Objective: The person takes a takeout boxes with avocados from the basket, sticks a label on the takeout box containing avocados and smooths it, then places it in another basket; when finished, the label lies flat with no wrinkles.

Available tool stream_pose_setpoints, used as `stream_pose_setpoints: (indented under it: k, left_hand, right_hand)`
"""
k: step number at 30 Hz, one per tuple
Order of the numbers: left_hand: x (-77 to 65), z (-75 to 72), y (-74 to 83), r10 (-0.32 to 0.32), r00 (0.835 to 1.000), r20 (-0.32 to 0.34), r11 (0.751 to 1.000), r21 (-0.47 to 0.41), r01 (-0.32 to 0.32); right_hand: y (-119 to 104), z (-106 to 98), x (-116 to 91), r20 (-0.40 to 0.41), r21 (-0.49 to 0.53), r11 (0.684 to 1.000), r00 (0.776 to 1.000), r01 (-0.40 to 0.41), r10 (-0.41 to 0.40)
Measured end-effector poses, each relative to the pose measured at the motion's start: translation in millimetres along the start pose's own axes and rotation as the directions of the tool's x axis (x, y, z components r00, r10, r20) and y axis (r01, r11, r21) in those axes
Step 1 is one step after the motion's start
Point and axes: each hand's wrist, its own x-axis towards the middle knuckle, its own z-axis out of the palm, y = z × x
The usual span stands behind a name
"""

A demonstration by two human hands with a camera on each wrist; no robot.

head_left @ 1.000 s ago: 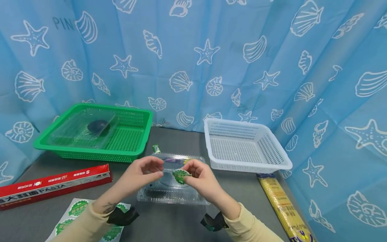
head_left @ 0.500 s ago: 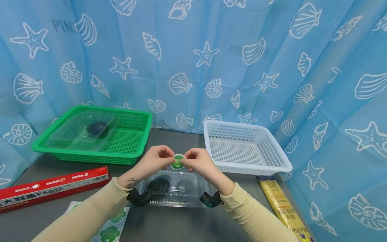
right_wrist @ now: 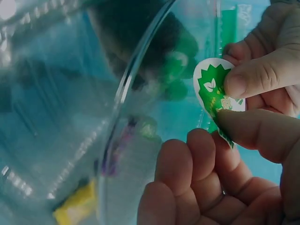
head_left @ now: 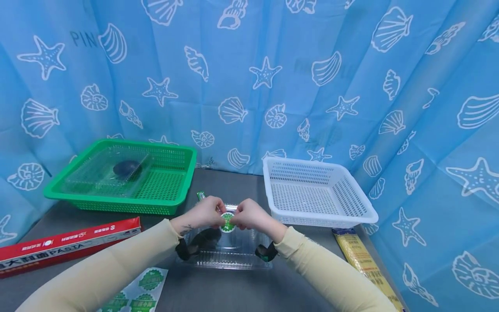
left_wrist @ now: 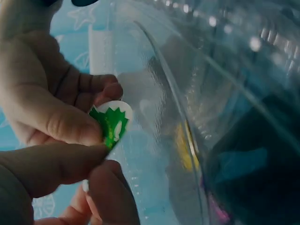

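left hand (head_left: 202, 213): pinches sticker (head_left: 227, 222) at its left edge | right hand (head_left: 255, 215): pinches its right edge | sticker: over box (head_left: 235, 248), contact unclear | sheet (head_left: 150, 281): on surface (head_left: 218, 292), left of box | white basket (head_left: 321, 219): beyond box, to the right

The counter is dark grey and matte (head_left: 218, 291), its back edge close against the patterned curtain. A green basket (head_left: 124, 205) stands at its back left, a white basket (head_left: 323, 220) at its back right. In front of the green one lies a long red box (head_left: 70, 246) lettered PASTA, slanting out past the left of the head view. Nearer the front is a white sheet of green stickers (head_left: 141, 291), partly hidden by a sleeve. A clear plastic container (head_left: 230, 258) sits mid-counter, with a small green packet (head_left: 200, 195) just behind it. A long yellow packet (head_left: 366, 266) lies along the right edge.
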Motion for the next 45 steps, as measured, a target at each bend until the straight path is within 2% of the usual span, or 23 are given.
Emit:
stream_pose_setpoints:
  k: [5,9,13,18,20,22,23,25,27,29,31,32,34,37,40,43,45]
  left_hand:
    - [-0.1,2.1,4.1,0.004,1.0,0.009,0.994,0.112,-0.005]
    - [-0.1,5.7,5.3,0.053,0.999,-0.001,0.973,0.226,-0.051]
    - [-0.3,10.6,4.9,0.109,0.994,-0.019,0.933,0.348,-0.096]
    - [-1.8,12.9,4.8,0.143,0.99,-0.007,0.896,0.426,-0.127]
    - [-4.1,10.8,6.2,0.156,0.988,0.006,0.881,0.452,-0.141]
    - [-8.4,7.4,7.8,0.173,0.985,0.025,0.867,0.471,-0.164]
    - [-11.4,5.6,8.2,0.188,0.981,0.039,0.852,0.491,-0.183]
    - [-19.9,2.0,9.1,0.238,0.968,0.075,0.811,0.533,-0.241]
    - [-30.7,0.0,7.9,0.278,0.953,0.124,0.77,0.564,-0.298]
    - [-41.0,-0.4,5.0,0.292,0.94,0.178,0.726,0.598,-0.339]
    - [-50.0,0.6,1.0,0.275,0.936,0.221,0.7,0.622,-0.352]
    - [-53.4,1.8,-1.6,0.261,0.937,0.233,0.689,0.635,-0.35]
    - [-57.8,4.8,-7.0,0.255,0.937,0.239,0.657,0.668,-0.349]
    - [-61.9,10.1,-13.9,0.275,0.937,0.215,0.63,0.696,-0.345]
    - [-64.5,14.4,-20.0,0.307,0.935,0.178,0.621,0.707,-0.339]
    - [-66.9,15.8,-24.4,0.331,0.934,0.134,0.644,0.691,-0.328]
    - [-69.8,14.2,-26.4,0.344,0.935,0.087,0.691,0.651,-0.315]
  right_hand:
    - [-2,2,2,-0.008,-0.098,0.995,1.0,0.002,-0.003]
    - [-3,4,3,-0.013,-0.207,0.978,1.0,0.007,-0.01]
    - [-4,7,4,-0.017,-0.314,0.949,0.999,0.032,-0.039]
    - [-7,6,1,-0.019,-0.414,0.909,0.999,0.038,-0.05]
    - [-7,2,-1,-0.023,-0.461,0.885,0.996,0.066,-0.086]
    - [-7,-3,-5,-0.009,-0.501,0.853,0.985,0.145,-0.172]
    - [-6,-5,-7,0.011,-0.523,0.826,0.971,0.209,-0.238]
    - [-1,-8,-13,0.077,-0.572,0.739,0.921,0.355,-0.383]
    - [4,-8,-19,0.162,-0.618,0.621,0.851,0.482,-0.499]
    - [11,-6,-25,0.239,-0.673,0.493,0.792,0.552,-0.561]
    - [17,-2,-31,0.282,-0.718,0.403,0.767,0.567,-0.576]
    - [19,0,-32,0.291,-0.735,0.376,0.763,0.565,-0.577]
    - [24,2,-35,0.289,-0.764,0.342,0.764,0.547,-0.576]
    - [30,5,-37,0.258,-0.783,0.337,0.766,0.523,-0.588]
    - [35,6,-37,0.224,-0.776,0.365,0.766,0.514,-0.602]
    - [40,8,-37,0.18,-0.751,0.417,0.767,0.512,-0.616]
    - [43,8,-39,0.133,-0.721,0.467,0.764,0.511,-0.631]
